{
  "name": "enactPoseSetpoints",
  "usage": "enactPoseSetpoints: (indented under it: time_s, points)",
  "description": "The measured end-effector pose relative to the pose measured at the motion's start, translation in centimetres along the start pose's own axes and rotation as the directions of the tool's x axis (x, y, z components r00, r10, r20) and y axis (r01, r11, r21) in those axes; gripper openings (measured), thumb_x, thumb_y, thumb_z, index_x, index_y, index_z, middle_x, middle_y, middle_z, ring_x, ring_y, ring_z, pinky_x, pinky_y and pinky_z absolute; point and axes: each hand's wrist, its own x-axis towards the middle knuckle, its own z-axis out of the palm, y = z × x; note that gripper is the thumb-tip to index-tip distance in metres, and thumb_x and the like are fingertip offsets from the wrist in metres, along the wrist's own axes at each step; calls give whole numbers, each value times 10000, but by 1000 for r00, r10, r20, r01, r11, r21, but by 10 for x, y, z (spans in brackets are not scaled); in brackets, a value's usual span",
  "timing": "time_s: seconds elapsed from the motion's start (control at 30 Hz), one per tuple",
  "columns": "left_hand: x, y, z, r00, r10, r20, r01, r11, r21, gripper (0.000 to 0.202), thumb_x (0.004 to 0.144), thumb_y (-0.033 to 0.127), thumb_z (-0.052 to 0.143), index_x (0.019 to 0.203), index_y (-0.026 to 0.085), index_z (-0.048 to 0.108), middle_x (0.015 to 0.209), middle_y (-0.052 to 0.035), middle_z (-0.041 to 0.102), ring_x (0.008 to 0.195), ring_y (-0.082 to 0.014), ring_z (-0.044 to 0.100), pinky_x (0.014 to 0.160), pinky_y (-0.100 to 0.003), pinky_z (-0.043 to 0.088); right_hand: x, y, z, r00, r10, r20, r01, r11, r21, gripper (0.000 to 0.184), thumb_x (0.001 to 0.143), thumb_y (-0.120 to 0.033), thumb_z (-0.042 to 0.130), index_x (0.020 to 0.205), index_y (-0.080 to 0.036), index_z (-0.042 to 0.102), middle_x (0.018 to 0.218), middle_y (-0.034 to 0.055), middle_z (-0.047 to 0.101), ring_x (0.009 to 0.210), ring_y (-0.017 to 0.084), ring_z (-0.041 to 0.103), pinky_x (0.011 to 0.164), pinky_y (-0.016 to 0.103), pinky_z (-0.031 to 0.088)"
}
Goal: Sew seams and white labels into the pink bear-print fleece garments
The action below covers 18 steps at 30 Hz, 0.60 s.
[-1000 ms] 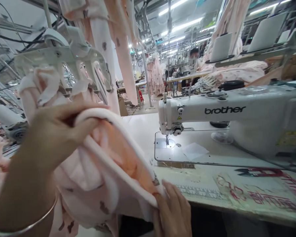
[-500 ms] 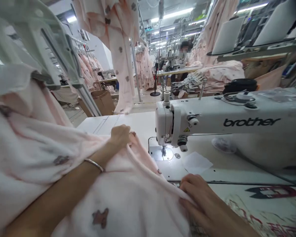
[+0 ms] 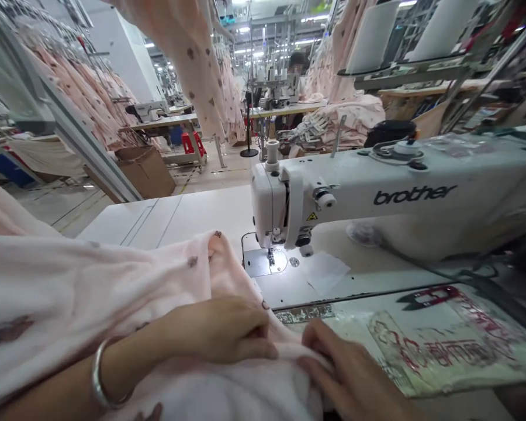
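Pale pink fleece fabric with brown bear prints [image 3: 158,269] spreads over the left of the sewing table and down toward me. My left hand [image 3: 228,328], a silver bangle on its wrist, pinches the fabric near its right edge. Close beside it, my right hand [image 3: 333,362] grips the same edge between thumb and fingers. Just beyond both hands stands a white Brother sewing machine [image 3: 333,187]. Its lit needle area [image 3: 270,257] has no fabric under it, and the fabric's folded edge lies left of the needle plate.
A white scrap [image 3: 331,272] lies right of the needle. Red-handled thread snips [image 3: 429,297] rest on the table's front strip. Thread cones [image 3: 372,38] stand at upper right. Pink garments [image 3: 197,64] hang beyond the table, near a cardboard box [image 3: 144,172]. Another person [image 3: 297,64] sits far back.
My left hand has come back from the far part of the fabric to near my right hand. Fabric raised at the left has dropped lower. The view has shifted.
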Motion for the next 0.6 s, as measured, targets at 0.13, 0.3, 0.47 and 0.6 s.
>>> enactPoseSetpoints:
  time_s: [0.13, 0.3, 0.47, 0.6]
  points:
    - [11, -11, -1, 1000, 24, 20, -25, 999, 42, 291, 871, 444, 511, 782, 175, 576, 746, -9, 631, 653, -141, 535, 582, -253, 349, 10, 8, -11, 997, 48, 56, -52, 996, 70, 73, 885, -239, 457, 835, -220, 507, 825, -18, 600, 792, 145, 565, 677, 237, 392]
    - [1, -4, -9, 996, 64, 69, -61, 997, -49, 234, 910, 325, 445, 768, 175, 556, 730, 9, 607, 629, -105, 523, 570, -230, 342, -6, 9, -26, 977, 53, 208, -112, 952, 284, 77, 871, -265, 474, 853, -233, 541, 770, -39, 599, 729, 133, 550, 636, 234, 368]
    - [16, -1, 21, 964, -91, -250, 138, 975, 176, 219, 926, 283, 417, 808, 161, 555, 757, -32, 608, 673, -166, 540, 638, -300, 380, 2, 14, -17, 991, 131, -10, -130, 991, 31, 107, 847, -162, 474, 745, -194, 475, 783, -9, 544, 756, 148, 509, 659, 269, 346]
    - [29, 18, 40, 925, 92, -368, 18, 959, 284, 130, 871, 253, 546, 948, 148, 547, 975, -73, 578, 892, -230, 512, 795, -378, 404, 11, 15, -11, 996, 73, -56, -73, 997, -7, 128, 812, -102, 502, 723, -185, 465, 839, 14, 510, 797, 159, 491, 684, 286, 359]
